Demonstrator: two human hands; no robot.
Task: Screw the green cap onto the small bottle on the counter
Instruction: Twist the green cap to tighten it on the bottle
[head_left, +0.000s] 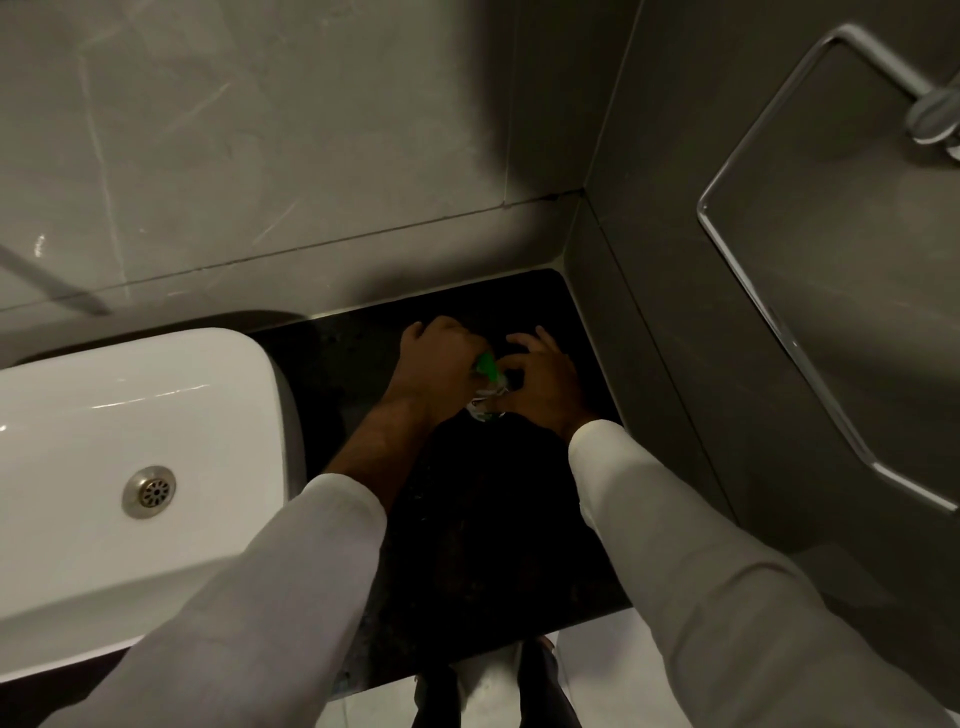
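A small clear bottle (485, 404) stands on the black counter (467, 519), near the back wall. The green cap (487, 365) sits at the bottle's top, tilted. My left hand (434, 366) is closed in a fist around the cap from the left, hiding most of it. From the right, my right hand (545, 376) curls its fingers against the bottle's side and holds it. Both hands cover much of the bottle, so the neck and thread are hidden.
A white sink (130, 426) with a metal drain (149, 491) lies left of the counter. Grey tiled walls close the back and right side. A glass shelf (810, 291) juts from the right wall. The counter's front edge drops to the floor.
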